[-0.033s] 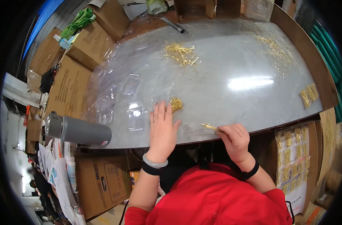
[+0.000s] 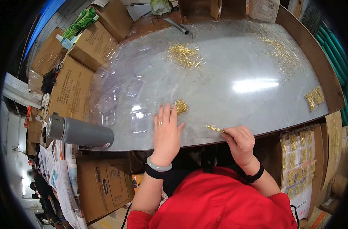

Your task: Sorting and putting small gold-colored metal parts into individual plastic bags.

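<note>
My left hand (image 2: 167,131) lies palm down near the table's front edge, fingers stretched out. Its fingertips touch or partly cover a small pile of thin gold-coloured wire pins (image 2: 180,107), which seems to sit in a clear plastic case; the fingers hide part of it. To the right, my right hand (image 2: 240,144) is closed in a pinch on a small bunch of gold wire pins (image 2: 215,128), their ends pointing left over the table edge. Left of my left hand lie clear plastic cases (image 2: 139,119), see-through and hard to outline.
The grey table (image 2: 212,87) holds a larger heap of gold pins (image 2: 184,55), scattered pins (image 2: 280,49) at the far right and sorted bundles (image 2: 314,98) by the right rim. A grey bottle (image 2: 86,132) lies at the left front. Cardboard boxes (image 2: 72,89) line the left side.
</note>
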### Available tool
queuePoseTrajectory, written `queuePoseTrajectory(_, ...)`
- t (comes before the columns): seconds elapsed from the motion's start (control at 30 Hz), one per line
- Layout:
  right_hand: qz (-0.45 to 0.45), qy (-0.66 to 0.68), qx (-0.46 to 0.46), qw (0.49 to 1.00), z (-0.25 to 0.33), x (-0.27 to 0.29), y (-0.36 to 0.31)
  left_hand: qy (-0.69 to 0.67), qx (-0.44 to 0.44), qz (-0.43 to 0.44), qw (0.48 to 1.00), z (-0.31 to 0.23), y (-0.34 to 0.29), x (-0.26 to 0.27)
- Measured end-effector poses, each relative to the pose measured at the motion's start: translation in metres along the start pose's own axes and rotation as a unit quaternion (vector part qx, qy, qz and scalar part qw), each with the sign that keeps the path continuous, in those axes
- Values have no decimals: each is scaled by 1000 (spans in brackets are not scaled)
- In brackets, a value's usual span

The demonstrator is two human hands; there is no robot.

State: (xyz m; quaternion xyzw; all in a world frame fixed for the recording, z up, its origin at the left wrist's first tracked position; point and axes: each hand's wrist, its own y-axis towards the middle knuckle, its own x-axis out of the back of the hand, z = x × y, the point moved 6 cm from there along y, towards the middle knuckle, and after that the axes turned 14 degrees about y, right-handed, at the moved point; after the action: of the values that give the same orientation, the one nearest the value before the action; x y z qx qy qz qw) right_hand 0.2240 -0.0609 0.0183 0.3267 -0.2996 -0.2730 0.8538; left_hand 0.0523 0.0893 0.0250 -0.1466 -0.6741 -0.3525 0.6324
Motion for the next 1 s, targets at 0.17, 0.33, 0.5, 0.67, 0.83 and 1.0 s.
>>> queuePoseTrajectory(0.17,-31,4,-58,998,-8,11,4,-109,-79,44,990,-11,-15,6)
queuePoseTrajectory(0.33,-51,21,-80,995,-4,6,22,-138,-114,23,984,-15,-27,9)
queuePoseTrajectory(0.5,-33,43,-53,997,2,-34,45,-164,-102,-8,981,-15,-34,1)
queuePoseTrajectory(0.67,37,-2,-15,999,5,-65,59,-186,-77,-30,979,-10,-37,-2)
queuePoseTrajectory(0.83,64,5,-62,996,-2,-72,55,-196,-78,-36,977,-9,-37,-4)
queuePoseTrajectory(1.0,85,20,-71,994,-8,-71,51,-186,-84,-48,978,-8,-37,-3)
